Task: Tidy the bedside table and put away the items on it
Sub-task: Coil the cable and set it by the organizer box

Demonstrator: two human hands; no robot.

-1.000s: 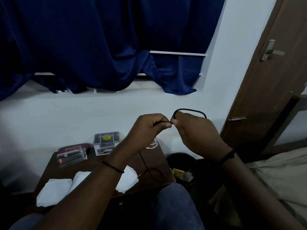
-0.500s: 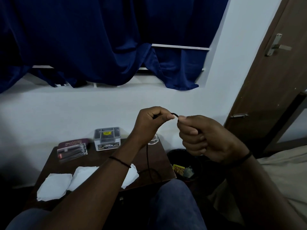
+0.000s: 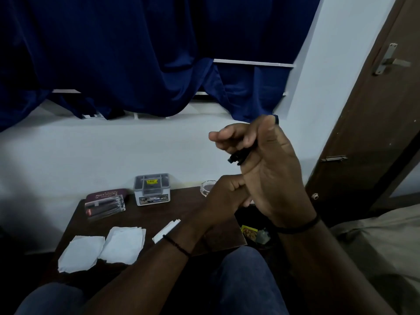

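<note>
My right hand is raised above the table's right end, palm toward me, with a thin black cable wound round its fingers; a bit of cable shows above the thumb. My left hand is fisted just below it, touching the right palm; whether it pinches the cable is hidden. On the dark wooden bedside table lie white tissues, a maroon spectacle case, a small grey box and a clear glass dish.
A black waste bin with wrappers stands right of the table. Dark blue curtains hang over the window behind. A brown door is at the right, bedding at the lower right, my knees at the bottom.
The right hand rose and turned palm toward me, with the cable now coiled on its fingers. The left hand dropped below it, and the cable no longer trails to the table.
</note>
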